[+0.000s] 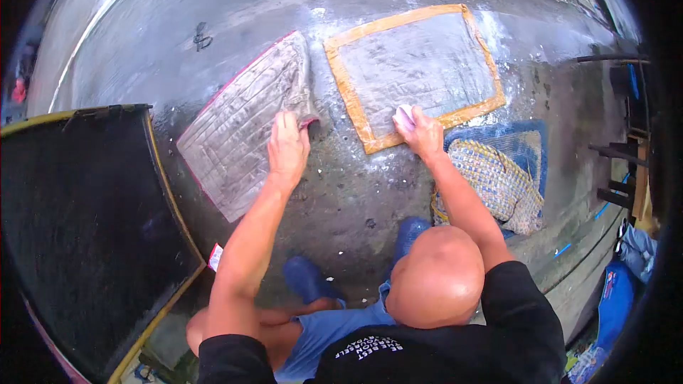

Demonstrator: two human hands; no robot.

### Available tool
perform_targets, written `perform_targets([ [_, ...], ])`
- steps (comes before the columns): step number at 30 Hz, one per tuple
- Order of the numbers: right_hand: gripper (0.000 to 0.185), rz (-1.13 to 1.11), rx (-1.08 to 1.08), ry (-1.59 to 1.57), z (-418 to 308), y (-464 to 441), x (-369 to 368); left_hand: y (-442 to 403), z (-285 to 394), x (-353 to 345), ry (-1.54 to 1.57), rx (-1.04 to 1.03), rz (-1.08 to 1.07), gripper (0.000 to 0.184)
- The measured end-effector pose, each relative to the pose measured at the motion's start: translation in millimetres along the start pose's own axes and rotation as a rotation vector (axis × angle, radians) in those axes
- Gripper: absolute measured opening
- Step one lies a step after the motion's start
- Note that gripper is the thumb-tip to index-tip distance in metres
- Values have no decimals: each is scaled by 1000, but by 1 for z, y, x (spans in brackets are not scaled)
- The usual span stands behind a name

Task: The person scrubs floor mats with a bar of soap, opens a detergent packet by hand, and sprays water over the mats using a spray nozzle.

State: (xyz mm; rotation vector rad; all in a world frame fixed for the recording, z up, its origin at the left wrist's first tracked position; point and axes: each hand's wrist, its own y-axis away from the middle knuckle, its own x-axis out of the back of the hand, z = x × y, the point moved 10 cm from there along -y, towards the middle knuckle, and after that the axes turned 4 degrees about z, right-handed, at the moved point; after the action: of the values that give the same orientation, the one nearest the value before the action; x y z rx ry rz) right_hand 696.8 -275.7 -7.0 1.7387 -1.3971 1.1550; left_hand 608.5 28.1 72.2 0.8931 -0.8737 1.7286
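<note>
A grey quilted mat with a red edge lies on the wet floor at the left. My left hand is at its right edge, fingers closed on the mat beside a folded-up corner. To the right lies a grey mat with an orange border. My right hand is at the lower border of that mat, closed round a small white and purplish object that I cannot name for certain.
A blue-edged mat lies at the right, partly under a crumpled woven mat. A large black panel with a yellowish edge stands at the left. Blue boots are on the floor below. A small red and white packet lies beside the panel.
</note>
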Motion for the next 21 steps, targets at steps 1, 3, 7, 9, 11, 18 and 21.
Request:
perform_targets([
  [1,45,-3,-6,8,2,0,-1,4,3,1,39,14,40,19],
  [3,46,31,12,-5,0,0,2,16,12,-20,23,14,21,16],
  [7,49,-74,-61,-52,3,-7,3,39,32,-51,151,88,46,15],
  [9,50,-49,-176,-131,14,-15,10,50,30,-66,198,103,-89,19],
  [11,53,-18,-303,-181,30,-35,8,57,37,-67,277,-20,-359,25],
  [18,49,-166,209,-61,-178,-149,29,29,-84,45,-210,-37,-769,43],
  [21,47,-271,375,-80,-268,-132,-30,45,-174,101,-433,96,-639,66],
])
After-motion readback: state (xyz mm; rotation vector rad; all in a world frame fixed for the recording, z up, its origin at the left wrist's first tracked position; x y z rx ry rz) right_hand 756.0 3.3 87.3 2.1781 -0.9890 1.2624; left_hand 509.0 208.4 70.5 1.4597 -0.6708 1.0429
